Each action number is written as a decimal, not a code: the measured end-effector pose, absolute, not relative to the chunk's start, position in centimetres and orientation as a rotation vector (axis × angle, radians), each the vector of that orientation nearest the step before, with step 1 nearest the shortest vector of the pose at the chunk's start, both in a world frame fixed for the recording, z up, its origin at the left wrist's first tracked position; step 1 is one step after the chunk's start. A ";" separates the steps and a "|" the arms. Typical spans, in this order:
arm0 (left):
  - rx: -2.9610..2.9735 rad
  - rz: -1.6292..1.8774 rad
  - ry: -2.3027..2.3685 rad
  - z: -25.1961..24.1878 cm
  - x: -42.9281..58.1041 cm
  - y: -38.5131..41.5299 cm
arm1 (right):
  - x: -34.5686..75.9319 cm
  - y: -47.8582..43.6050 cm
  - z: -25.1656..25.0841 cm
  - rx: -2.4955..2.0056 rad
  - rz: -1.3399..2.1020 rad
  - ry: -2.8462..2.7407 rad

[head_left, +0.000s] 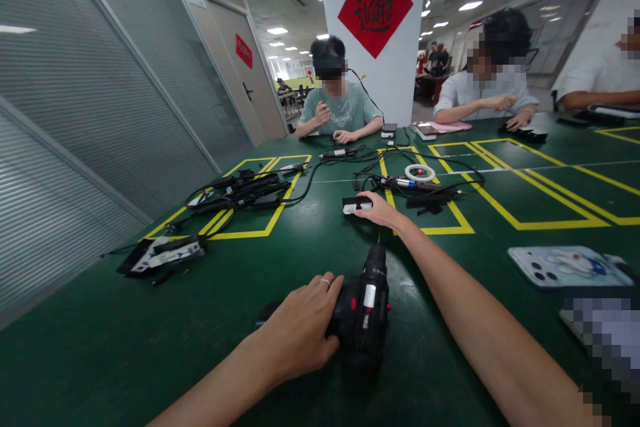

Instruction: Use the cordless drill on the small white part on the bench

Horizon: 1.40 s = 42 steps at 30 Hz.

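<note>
A black cordless drill (367,307) lies on its side on the green table, its thin bit pointing away from me. My left hand (307,323), with a ring on one finger, is wrapped round the drill's handle. Farther forward, my right hand (377,209) reaches out and grips a small black box-like piece with a white label (356,205) by its right end. That piece is just beyond the drill bit, a little to its left. The underside of the piece is hidden.
Left on the green table (240,347) lies a heap of black cables (245,190), with a black-and-white packet (165,253) nearer. A soldering-iron-like tool (405,183) and a white ring (420,173) lie ahead. A phone (570,265) rests at right. People sit across the table.
</note>
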<state>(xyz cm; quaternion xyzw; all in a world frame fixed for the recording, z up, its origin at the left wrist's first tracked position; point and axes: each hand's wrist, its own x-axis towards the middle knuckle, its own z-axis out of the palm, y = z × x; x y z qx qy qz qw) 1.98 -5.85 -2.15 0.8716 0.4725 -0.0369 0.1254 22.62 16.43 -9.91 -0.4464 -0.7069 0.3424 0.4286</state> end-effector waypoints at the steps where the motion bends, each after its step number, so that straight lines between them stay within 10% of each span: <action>1: 2.544 -0.106 1.404 -2.3 2.1 -6.0 | 22.7 16.4 -9.8 -1.117 0.865 -1.769; 14: 2.427 0.056 1.570 -1.6 2.5 -5.5 | 25.1 17.1 -9.8 -0.980 1.233 -1.125; 27: 1.675 1.042 1.097 -0.8 -1.8 -3.1 | 22.1 14.5 -9.7 -1.072 0.848 -1.627; 42: 1.550 0.828 1.109 0.2 -1.3 -2.9 | 21.9 14.6 -10.1 -1.091 0.740 -1.616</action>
